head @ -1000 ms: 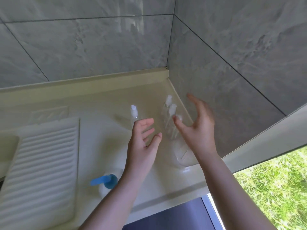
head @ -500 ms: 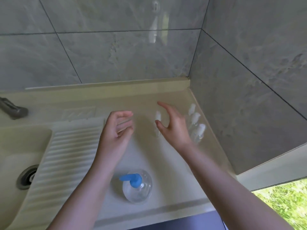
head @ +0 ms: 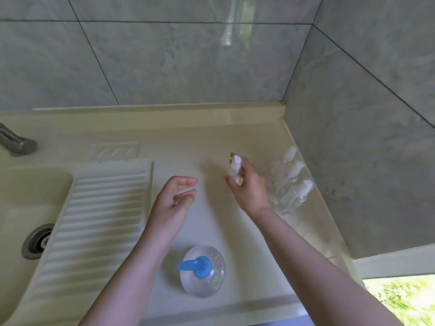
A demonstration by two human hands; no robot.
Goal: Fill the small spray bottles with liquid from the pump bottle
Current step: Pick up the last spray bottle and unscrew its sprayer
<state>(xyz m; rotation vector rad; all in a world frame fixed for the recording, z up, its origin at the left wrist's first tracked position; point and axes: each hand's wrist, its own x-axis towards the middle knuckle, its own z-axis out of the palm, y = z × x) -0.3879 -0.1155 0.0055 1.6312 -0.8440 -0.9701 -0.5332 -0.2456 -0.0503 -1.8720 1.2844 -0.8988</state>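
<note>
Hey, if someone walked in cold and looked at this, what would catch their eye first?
Probably the blue pump head of the clear pump bottle, standing on the counter's near edge between the forearms. Next, the right hand gripping a small spray bottle with a white cap, the left hand empty beside it. Three more small bottles line the right wall.

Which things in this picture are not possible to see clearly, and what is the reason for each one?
- Head view: body of the small spray bottle, hidden inside the right hand; its fill level is unclear.
- Head view: three spray bottles by the wall, transparent and blurred; contents unclear.
- Head view: faucet, cut off by the left edge.
- Head view: the left hand is seen from behind, so its palm is hidden.
</note>
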